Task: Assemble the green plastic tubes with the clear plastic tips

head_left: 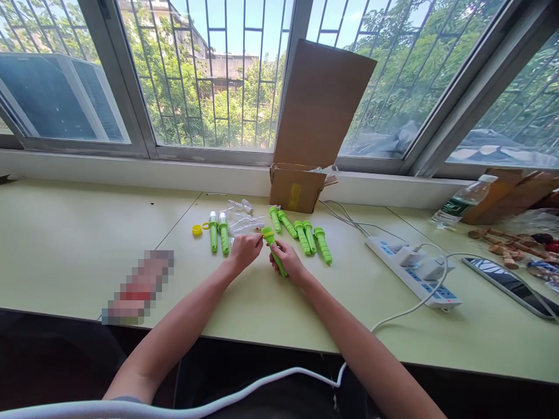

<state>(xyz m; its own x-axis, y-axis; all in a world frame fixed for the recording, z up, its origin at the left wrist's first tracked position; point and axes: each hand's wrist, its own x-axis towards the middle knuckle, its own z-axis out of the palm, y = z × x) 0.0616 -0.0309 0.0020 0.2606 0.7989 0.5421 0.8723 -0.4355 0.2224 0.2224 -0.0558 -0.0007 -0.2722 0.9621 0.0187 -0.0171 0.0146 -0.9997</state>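
My right hand (286, 260) is wrapped round a green plastic handle (273, 249) held just above the pale green table (78, 244). My left hand (245, 248) pinches at the top end of that same handle, fingers closed. Several more green handles (305, 235) lie in a row just behind my right hand. Two green handles with clear tips (218, 231) lie to the left, beside a small yellow ring (197, 230). Clear plastic parts (244, 221) are scattered behind my left hand.
An open cardboard box (297, 187) stands at the back by the window sill. A white power strip (413, 269) with plugs and cables lies to the right, then a phone (506, 280), a plastic bottle (463, 202) and wooden items (502, 241). A blurred-out object (140, 286) lies front left.
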